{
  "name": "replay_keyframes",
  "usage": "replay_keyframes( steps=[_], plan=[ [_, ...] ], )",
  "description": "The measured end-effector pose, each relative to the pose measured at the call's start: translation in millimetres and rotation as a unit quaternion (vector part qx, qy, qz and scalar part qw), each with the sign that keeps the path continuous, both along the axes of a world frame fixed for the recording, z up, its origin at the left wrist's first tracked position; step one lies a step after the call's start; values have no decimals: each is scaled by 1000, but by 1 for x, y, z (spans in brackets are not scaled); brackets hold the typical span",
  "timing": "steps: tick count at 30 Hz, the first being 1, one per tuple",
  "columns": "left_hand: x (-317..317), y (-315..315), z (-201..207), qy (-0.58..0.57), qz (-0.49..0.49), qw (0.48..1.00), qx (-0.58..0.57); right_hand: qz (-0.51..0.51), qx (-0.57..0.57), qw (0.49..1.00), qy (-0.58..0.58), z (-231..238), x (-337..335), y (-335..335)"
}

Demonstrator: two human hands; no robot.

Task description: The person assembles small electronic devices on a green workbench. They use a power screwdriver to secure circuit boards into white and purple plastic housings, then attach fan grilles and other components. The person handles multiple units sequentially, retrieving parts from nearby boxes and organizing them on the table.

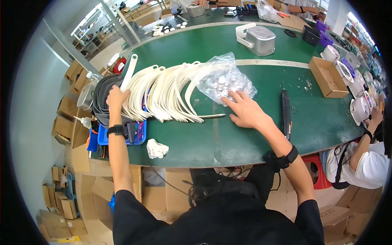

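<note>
My left hand (117, 98) is closed around a cream-white curved handle strip (130, 70), its holed end pointing up and away. This strip stands at the left end of a long row of similar cream strips (163, 92), beside a stack of dark grey strips (105, 96). My right hand (246, 111) is open, fingers spread, its fingertips at a clear plastic bag (216, 77) of small round silvery-white caps (223, 83). Whether the fingertips touch any caps I cannot tell. Right of that hand lies a black electric screwdriver (285, 112).
A grey box with a white handle (261, 40) stands at the back of the green table (183, 147). To the right are a cardboard tray (326, 77) and several white housings (359, 110), near a co-worker's hand (376, 114). A blue tray (141, 136) and crumpled white cloth (157, 148) lie front left.
</note>
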State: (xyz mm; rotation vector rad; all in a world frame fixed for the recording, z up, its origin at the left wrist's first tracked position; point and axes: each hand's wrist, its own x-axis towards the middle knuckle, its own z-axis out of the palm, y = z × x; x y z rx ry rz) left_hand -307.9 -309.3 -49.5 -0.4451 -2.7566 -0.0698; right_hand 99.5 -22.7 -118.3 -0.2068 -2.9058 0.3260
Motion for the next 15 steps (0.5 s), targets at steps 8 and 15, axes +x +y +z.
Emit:
replay_keyframes(
  steps=[8, 15],
  plan=[
    [-29, -9, 18, -51, -46, 997, 45, -12, 12, 1000, 4, -3, 2, 1],
    [-41, -56, 42, 33, 0, 999, 4, -14, 11, 1000, 1, -2, 2, -1]
  ],
)
